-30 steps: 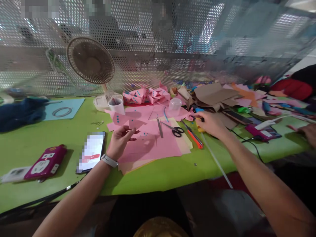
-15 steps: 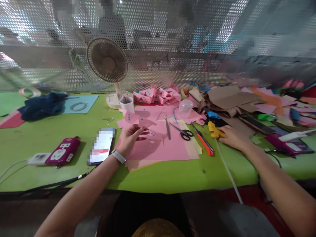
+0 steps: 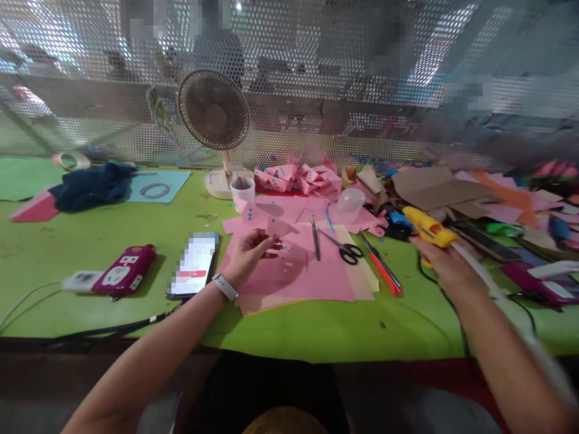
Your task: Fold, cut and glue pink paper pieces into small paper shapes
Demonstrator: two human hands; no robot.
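- Near edge first: green table [image 3: 316, 331], both forearms reaching in over it.
- Left hand [image 3: 248, 256], watch on the wrist, raised just above the pink paper sheets [image 3: 312, 280]; fingers [image 3: 266, 242] pinched narrow on a small folded pink paper piece [image 3: 275, 228] with blue dots.
- Judging by looks: thin, light and floppy, creases easily. Best taken at a folded edge or corner, gently, clear of the dots if those are wet.
- Right hand [image 3: 446, 265] lifted off the table at the right, fingers wrapped around the grip of a yellow glue gun [image 3: 427, 228], nozzle aimed left, pale stick trailing back along the arm, blurred.
- Gun likely light but stiff plastic, hot at the tip; handle the place to hold, cable dragging a little.
- Left of the sheets: phone [image 3: 194, 265] lying flat, then a magenta power strip [image 3: 124, 274] with a white plug beside it.
- On the sheets: tweezers [image 3: 315, 240], scissors [image 3: 344, 247], and an orange utility knife [image 3: 383, 271] just off the right edge.
- Farther back: white cup [image 3: 243, 191], clear plastic cup [image 3: 351, 201], heap of folded pink dotted pieces [image 3: 301, 178] between them.
- Right rear: brown card scraps [image 3: 441, 190] piled with coloured offcuts.
- Left rear: blue cloth [image 3: 93, 187], light blue sheet with a ring on it.
- Farthest: small desk fan [image 3: 213, 111] standing against the perforated metal screen [image 3: 316, 72].
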